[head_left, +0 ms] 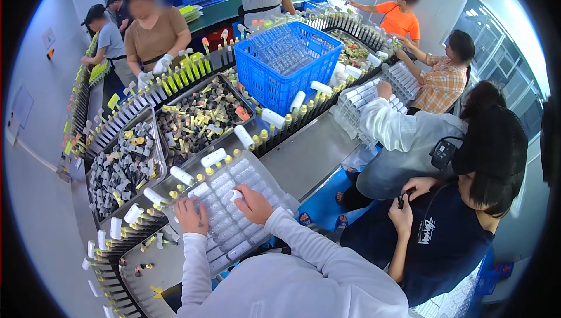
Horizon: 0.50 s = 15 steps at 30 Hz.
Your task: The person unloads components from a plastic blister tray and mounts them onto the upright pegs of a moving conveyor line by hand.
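White piece (pixel 236 196) sits within the right grip (pixel 253 205).

Head view: left one of two wide fisheye cameras, worn side by side on the person's head; upright, unmirrored; looks down and forward over white-sleeved forearms (pixel 196 268) from the lower edge; set near the left hand (pixel 191 216), right hand (pixel 252 205) and clear tray (pixel 257 172), all seen from above; takes in a co-worker in a dark top (pixel 444 224) close at right, a blue crate (pixel 260 78) at middle range, a co-worker in orange (pixel 399 24) far off; bends straight edges toward the rim
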Each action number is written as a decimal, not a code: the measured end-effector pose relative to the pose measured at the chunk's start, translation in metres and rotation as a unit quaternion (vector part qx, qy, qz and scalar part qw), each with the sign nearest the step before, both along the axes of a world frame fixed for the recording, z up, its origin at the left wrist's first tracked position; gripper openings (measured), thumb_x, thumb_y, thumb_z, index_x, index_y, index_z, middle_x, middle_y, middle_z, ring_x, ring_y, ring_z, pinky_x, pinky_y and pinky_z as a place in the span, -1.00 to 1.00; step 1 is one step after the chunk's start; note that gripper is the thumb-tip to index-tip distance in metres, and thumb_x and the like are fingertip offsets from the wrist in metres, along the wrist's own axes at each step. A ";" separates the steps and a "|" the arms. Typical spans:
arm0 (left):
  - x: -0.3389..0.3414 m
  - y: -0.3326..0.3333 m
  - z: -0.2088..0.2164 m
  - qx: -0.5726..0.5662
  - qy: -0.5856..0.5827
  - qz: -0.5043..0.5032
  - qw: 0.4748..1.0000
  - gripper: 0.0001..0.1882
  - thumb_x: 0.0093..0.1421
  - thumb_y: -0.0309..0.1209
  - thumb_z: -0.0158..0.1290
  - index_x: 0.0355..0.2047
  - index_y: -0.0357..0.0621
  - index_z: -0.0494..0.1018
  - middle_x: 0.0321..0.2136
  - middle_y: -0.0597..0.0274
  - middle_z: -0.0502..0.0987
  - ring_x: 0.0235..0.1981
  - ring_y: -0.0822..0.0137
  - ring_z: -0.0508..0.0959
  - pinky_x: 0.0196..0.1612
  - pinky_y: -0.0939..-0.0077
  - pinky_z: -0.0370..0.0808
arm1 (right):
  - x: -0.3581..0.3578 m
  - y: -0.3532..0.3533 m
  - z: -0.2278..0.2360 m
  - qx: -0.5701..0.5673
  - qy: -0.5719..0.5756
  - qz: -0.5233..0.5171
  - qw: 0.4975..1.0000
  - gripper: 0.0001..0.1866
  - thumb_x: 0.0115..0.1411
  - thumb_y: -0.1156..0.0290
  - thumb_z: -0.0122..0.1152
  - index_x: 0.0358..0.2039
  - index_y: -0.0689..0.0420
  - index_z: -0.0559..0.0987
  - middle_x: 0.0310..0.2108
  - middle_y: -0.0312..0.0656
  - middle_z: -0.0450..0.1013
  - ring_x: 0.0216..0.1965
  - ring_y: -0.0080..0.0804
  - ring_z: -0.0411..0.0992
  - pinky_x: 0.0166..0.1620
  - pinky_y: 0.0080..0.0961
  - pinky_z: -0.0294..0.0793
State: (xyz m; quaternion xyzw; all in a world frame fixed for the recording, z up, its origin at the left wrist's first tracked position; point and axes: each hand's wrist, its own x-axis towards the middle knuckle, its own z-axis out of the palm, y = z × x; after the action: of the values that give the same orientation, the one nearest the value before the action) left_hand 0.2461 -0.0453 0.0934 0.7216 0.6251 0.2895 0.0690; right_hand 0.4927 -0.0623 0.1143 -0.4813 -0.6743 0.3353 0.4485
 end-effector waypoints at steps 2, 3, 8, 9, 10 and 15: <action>0.006 0.002 0.004 -0.019 -0.010 -0.010 1.000 -0.57 0.11 -0.40 0.14 0.00 -0.19 0.38 -0.03 -0.10 0.39 0.13 -0.17 0.28 0.21 0.00 0.20 | 0.000 0.002 -0.005 0.008 -0.023 -0.013 1.000 -0.60 0.26 0.23 0.13 0.01 0.22 0.39 -0.25 0.13 0.50 -0.23 0.14 0.48 -0.16 -0.13 0.44; 0.008 0.002 0.008 0.018 0.016 0.004 1.000 -0.51 0.13 -0.38 0.12 0.08 -0.18 0.35 0.03 -0.09 0.38 0.15 -0.15 0.27 0.23 0.00 0.17 | 0.000 0.004 -0.007 0.016 -0.046 -0.021 0.999 -0.60 0.26 0.24 0.13 -0.01 0.24 0.40 -0.21 0.13 0.50 -0.20 0.13 0.48 -0.13 -0.16 0.44; -0.003 -0.001 -0.006 0.020 0.116 -0.022 0.993 -0.43 0.21 -0.27 0.00 0.23 -0.13 0.27 0.20 0.03 0.31 0.21 -0.02 0.29 0.27 -0.03 0.06 | -0.005 0.003 0.014 -0.023 -0.032 -0.015 0.999 -0.60 0.26 0.17 0.16 -0.04 0.21 0.44 -0.29 0.11 0.52 -0.29 0.09 0.50 -0.19 -0.14 0.45; 0.000 0.001 -0.002 0.021 0.116 -0.035 0.992 -0.43 0.21 -0.27 0.00 0.23 -0.13 0.27 0.20 0.03 0.31 0.21 -0.02 0.29 0.27 -0.03 0.06 | -0.004 0.006 0.017 -0.056 -0.026 -0.001 0.998 -0.59 0.26 0.16 0.16 -0.04 0.21 0.44 -0.32 0.11 0.52 -0.32 0.08 0.51 -0.22 -0.14 0.46; 0.004 0.002 0.002 0.000 0.101 -0.023 0.995 -0.41 0.20 -0.28 0.01 0.24 -0.13 0.26 0.20 0.04 0.31 0.21 -0.01 0.28 0.27 -0.01 0.06 | -0.002 0.009 0.012 -0.035 -0.029 -0.007 0.999 -0.59 0.26 0.14 0.16 -0.05 0.19 0.44 -0.37 0.08 0.52 -0.37 0.06 0.51 -0.26 -0.13 0.45; 0.016 0.015 0.012 -0.045 0.143 0.010 0.989 -0.35 0.15 -0.25 0.07 0.25 -0.14 0.24 0.11 0.01 0.33 0.15 0.00 0.29 0.19 0.04 0.11 | 0.004 0.010 0.012 -0.052 -0.025 0.005 0.998 -0.59 0.26 0.14 0.17 -0.06 0.20 0.44 -0.35 0.09 0.52 -0.35 0.06 0.51 -0.25 -0.14 0.45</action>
State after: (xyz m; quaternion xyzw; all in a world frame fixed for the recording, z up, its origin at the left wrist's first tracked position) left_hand 0.2623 -0.0302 0.1053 0.7455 0.6480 0.1555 0.0085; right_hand 0.4963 -0.0527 0.1260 -0.5084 -0.6694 0.3601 0.4046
